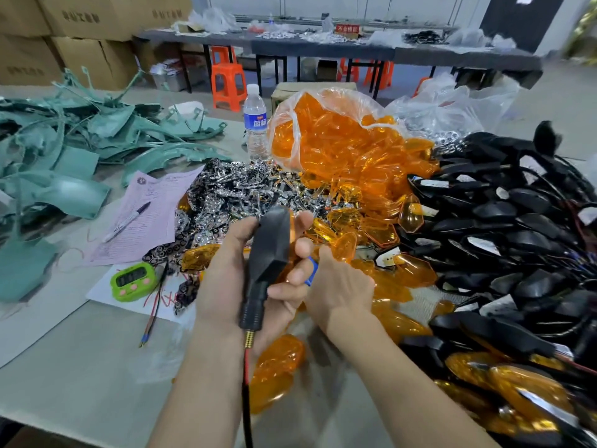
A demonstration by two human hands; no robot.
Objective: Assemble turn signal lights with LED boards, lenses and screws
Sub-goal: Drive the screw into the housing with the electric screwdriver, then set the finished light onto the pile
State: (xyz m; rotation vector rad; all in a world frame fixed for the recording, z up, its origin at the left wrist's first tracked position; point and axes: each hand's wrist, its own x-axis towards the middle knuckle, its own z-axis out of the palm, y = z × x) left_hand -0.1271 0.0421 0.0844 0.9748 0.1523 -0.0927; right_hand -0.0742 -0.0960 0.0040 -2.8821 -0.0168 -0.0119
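Left hand: the left hand (223, 279) is holding a black signal housing (271, 247) upright above the desk (80, 367), its grip closing round the body with the thumb on the near side and the fingers curling in from behind.
Right hand: the right hand (339, 286) is pinching an orange lens (345, 246) just beside the housing, its grip closed on that lens.
Wire: a red-and-black wire (247, 376) is hanging down from the housing's ribbed stem.
Blue band: a blue band (311, 272) is showing on a finger between the two hands; whose finger, I cannot tell.
Behind the hands: a clear bag of lenses (339, 140) is spilling orange pieces onto the desk, touching a glinting pile of LED boards (242, 185).
To the right: a heap of black housings (517, 221) is trailing wires across that side.
To the left: a green timer (133, 281) is sitting on white paper, a marker pen (127, 221) is lying on a pink form (151, 202), and teal plastic parts (64, 150) are piling up beyond.
Further back: a water bottle (256, 124) is standing upright beside the bag.
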